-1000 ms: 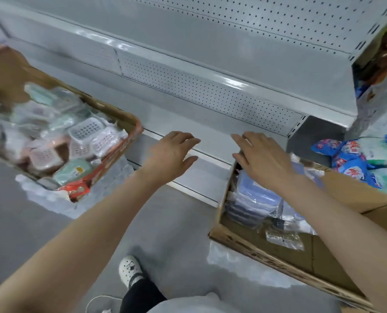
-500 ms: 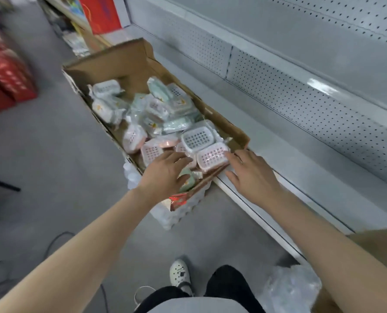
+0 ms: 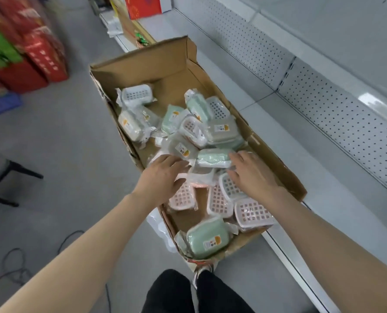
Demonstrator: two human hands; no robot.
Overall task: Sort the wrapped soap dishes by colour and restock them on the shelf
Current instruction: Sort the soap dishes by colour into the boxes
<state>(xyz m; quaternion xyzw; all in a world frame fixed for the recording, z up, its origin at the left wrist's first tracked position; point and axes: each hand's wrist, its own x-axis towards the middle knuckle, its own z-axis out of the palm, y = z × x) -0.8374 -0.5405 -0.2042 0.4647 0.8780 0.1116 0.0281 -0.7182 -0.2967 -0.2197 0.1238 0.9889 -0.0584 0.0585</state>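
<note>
An open cardboard box [image 3: 143, 64] lies on the floor, holding several wrapped soap dishes in green, pink and white. A green dish [image 3: 207, 240] lies at the near end, pink slotted ones [image 3: 252, 213] beside it, a white one [image 3: 137, 94] at the far end. My left hand [image 3: 163, 175] rests palm-down over a pink dish [image 3: 182, 196], fingers spread. My right hand [image 3: 250, 175] hovers over the pile, fingertips at a green dish [image 3: 213, 157]. Neither hand holds anything.
The bottom shelf [image 3: 289, 141] runs along the right of the box, with a perforated white back panel [image 3: 346, 105] above it. Red and green packages [image 3: 18, 48] stand at the far left. A black stand leg [image 3: 12, 175] and cables [image 3: 16, 265] lie on the grey floor.
The view swung left from the right-hand box to the soap dish box. Both hands moved from the box's near edge to over the dishes in its middle.
</note>
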